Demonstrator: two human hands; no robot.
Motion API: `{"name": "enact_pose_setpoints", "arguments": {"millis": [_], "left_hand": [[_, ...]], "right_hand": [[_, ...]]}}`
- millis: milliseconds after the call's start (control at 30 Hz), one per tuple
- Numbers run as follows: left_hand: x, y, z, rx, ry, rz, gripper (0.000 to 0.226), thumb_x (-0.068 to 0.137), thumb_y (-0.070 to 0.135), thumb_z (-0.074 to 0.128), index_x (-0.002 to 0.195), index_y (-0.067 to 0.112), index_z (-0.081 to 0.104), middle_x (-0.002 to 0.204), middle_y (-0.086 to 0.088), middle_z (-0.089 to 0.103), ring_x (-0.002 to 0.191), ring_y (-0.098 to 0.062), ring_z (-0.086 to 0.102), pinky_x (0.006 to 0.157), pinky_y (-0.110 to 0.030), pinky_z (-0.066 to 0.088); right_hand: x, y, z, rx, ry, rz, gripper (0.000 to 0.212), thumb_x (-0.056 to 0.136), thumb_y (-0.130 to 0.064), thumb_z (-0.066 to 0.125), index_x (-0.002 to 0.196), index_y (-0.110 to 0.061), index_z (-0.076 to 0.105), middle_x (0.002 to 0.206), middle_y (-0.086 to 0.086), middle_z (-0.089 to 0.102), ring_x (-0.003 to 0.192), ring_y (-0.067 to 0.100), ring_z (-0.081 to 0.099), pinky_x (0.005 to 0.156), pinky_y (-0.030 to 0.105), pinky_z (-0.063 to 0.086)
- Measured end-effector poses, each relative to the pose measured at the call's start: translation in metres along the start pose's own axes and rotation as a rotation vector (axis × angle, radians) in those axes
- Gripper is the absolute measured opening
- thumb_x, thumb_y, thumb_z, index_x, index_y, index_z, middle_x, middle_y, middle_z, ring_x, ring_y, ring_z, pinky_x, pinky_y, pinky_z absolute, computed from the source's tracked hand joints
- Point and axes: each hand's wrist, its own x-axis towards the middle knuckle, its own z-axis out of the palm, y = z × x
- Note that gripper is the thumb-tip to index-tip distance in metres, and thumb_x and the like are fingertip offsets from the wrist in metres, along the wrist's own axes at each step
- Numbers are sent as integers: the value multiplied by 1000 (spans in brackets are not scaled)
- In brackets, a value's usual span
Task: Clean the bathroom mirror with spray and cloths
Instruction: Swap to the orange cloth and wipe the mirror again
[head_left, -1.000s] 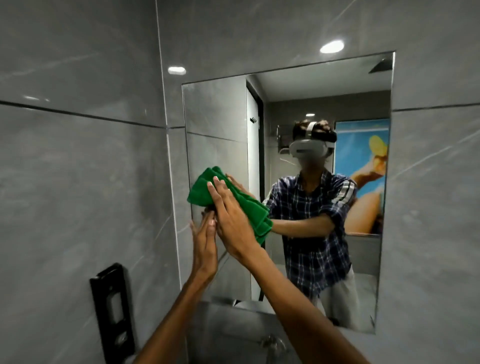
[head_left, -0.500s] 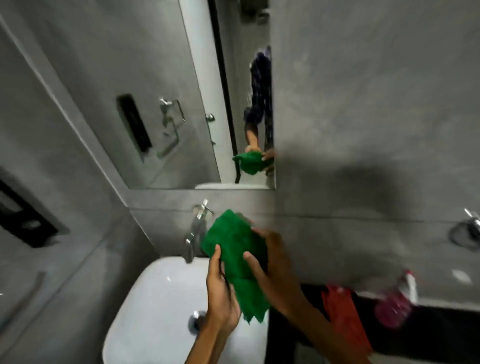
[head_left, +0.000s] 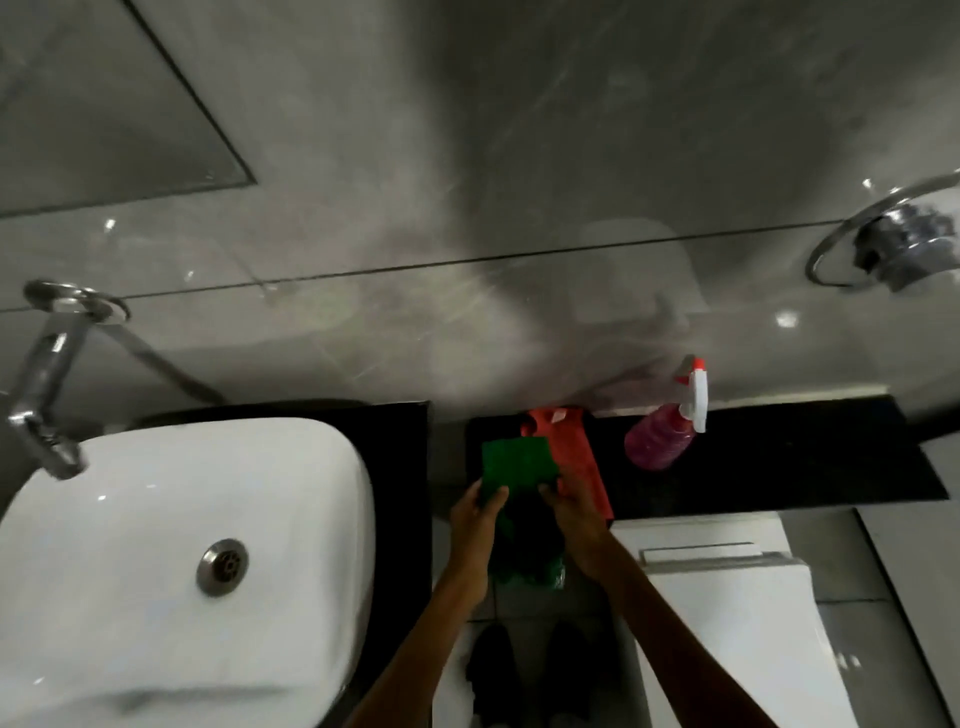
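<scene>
Over the black counter: both hands are out in front, holding the green cloth (head_left: 519, 463) between them, right at the counter's (head_left: 779, 457) front edge.
Cloth: deep green, folded flat at the top so it looks like a neat rectangle. The lower part hangs down between the wrists, dark and bunched up, with a ragged bottom edge.
Left hand (head_left: 475, 512): pinching the cloth's left edge, thumb on top.
Right hand (head_left: 571, 506): gripping the right side, fingers wrapped onto the fabric.
Red cloth (head_left: 574, 457): lying on the counter, just behind and right of the green one, and partly covered by it. It runs from the wall to the front edge.
Spray (head_left: 662, 439): pink bottle with a white trigger and red tip, standing near the wall right of the red cloth, apart from both hands.
Sink (head_left: 156, 519): white basin to the left with a metal drain, chrome tap (head_left: 44, 379) above it on the wall.
Mirror (head_left: 104, 114): only a corner shows at top left, pretty blurry.
Towel ring (head_left: 883, 239): chrome, on the grey tiles at far right.
Toilet (head_left: 753, 597): white lid at lower right, below the counter.
</scene>
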Motion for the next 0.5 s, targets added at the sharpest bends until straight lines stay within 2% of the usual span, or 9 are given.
{"name": "enact_pose_setpoints", "arguments": {"millis": [100,167,233,267,300,333,367,433,500], "left_hand": [[35,-8,-10,80,17,25,47,94,-4,64,140,5,61,126,-18,73,109,-31,70,101,-46,57],[70,-14,-8,81,-1,42,51,93,-10,60,143,4,59,125,-18,72,104,-27,68,91,-36,59],[94,-13,-9,91,-14,58,54,93,-13,56,145,3,56,132,-22,69,102,-25,66,75,-18,59],[101,-15,-8,116,-11,55,56,94,-14,54,147,4,54,136,-21,67,106,-24,65,74,-15,57],[101,-16,-7,139,0,41,58,95,-13,53,150,5,51,139,-20,65,112,-25,64,79,-18,57],[97,-16,-4,178,19,41,58,97,-11,53,152,7,49,144,-19,62,121,-27,63,90,-27,58],[91,-19,-1,237,55,79,58,98,-9,54,153,7,47,148,-19,58,130,-30,60,103,-37,55],[79,-25,9,380,150,231,57,98,-2,58,153,9,47,153,-16,51,139,-30,54,114,-40,48],[73,-31,23,464,133,386,53,100,3,58,150,15,51,151,-9,52,132,-23,58,107,-28,50]], "right_hand": [[24,-1,9,-39,-35,-41,43,107,5,45,150,5,42,146,34,54,133,42,57,119,60,41],[49,-2,15,-129,-51,-102,43,107,6,44,150,6,43,145,32,55,136,46,54,117,61,42],[63,-3,18,-305,-40,-174,41,105,7,47,146,6,48,141,29,60,132,43,58,114,53,46],[66,-2,16,-414,-6,-211,41,104,7,48,144,2,53,136,25,64,125,37,63,107,45,50],[64,0,13,-498,38,-254,39,104,5,47,139,-3,59,128,19,70,114,25,68,96,36,52],[61,2,9,-544,96,-290,35,105,2,46,132,-10,65,119,11,74,104,13,70,88,30,50],[58,6,3,-588,157,-314,33,107,-2,45,129,-13,66,118,7,74,105,8,70,87,30,50],[63,9,-11,-791,298,-315,39,104,-1,46,140,-6,60,135,16,65,124,28,63,98,43,53],[74,9,-23,-1055,369,-226,47,100,0,48,147,-4,50,144,20,53,131,39,51,105,49,50]]}}
